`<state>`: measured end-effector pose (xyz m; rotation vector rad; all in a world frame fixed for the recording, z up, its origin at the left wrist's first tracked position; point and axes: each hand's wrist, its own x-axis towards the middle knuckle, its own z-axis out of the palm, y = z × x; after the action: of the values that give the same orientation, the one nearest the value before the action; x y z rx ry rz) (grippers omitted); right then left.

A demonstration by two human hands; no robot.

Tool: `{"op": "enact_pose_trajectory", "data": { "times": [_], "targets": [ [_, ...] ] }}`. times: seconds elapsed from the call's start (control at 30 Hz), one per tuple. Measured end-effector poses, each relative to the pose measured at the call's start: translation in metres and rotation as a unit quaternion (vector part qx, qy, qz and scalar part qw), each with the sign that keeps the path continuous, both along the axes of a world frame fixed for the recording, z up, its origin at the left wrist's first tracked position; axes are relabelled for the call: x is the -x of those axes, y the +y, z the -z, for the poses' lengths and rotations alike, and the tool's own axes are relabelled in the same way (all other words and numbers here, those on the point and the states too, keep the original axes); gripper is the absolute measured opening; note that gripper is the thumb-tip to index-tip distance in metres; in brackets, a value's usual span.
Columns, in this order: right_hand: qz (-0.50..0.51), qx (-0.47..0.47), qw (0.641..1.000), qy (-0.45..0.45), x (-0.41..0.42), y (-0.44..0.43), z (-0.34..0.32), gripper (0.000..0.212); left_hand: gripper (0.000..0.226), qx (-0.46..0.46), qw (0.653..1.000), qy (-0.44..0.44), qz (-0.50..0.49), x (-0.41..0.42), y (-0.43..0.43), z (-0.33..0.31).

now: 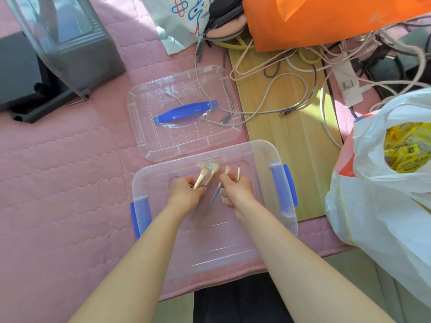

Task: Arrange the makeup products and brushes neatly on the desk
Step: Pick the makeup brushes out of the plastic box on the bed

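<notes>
left hand (185, 193) gripping brushes (207, 174), right hand (236, 190) too, clear bin (263, 227)

Two bare forearms are seen from above, and no sleeve is worn on either of them down to the lower edge of the view. The left hand (185, 194) and the right hand (238, 191) are uncovered; no ring, watch or bracelet can be made out at the wrists. Between the forearms, at the bottom, dark, plain clothing (235, 304) is seen.
</notes>
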<state>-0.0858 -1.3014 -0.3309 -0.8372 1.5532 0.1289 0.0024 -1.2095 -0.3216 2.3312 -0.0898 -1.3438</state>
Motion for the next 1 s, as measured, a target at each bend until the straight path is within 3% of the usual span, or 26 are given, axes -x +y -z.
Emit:
{"op": "enact_pose_trajectory", "data": {
  "times": [0.13,0.27,0.5,0.73,0.87,1.0],
  "targets": [
    [0.036,-0.073,0.996,-0.036,0.006,-0.004,-0.011,0.016,0.017,-0.005,0.999,0.041,-0.025,-0.002,-0.002,-0.006],
    [0.053,-0.107,0.992,-0.038,0.005,-0.004,-0.017,0.033,0.012,0.003,0.998,0.054,-0.039,-0.001,-0.007,-0.011],
    [0.004,-0.120,0.992,-0.030,0.001,-0.009,-0.020,0.023,0.009,0.021,0.997,0.064,0.021,0.001,-0.008,-0.013],
    [0.082,-0.164,0.982,-0.044,0.001,-0.013,-0.020,0.023,0.005,0.033,0.996,0.062,0.045,-0.001,-0.003,-0.015],
    [0.100,-0.160,0.981,-0.043,-0.004,-0.009,-0.014,0.031,0.008,0.023,0.996,0.048,0.066,-0.001,-0.001,-0.015],
    [0.057,-0.093,0.994,-0.008,-0.014,-0.001,-0.008,0.014,0.019,-0.008,0.996,0.017,0.084,-0.001,0.002,-0.015]
  ]
}}
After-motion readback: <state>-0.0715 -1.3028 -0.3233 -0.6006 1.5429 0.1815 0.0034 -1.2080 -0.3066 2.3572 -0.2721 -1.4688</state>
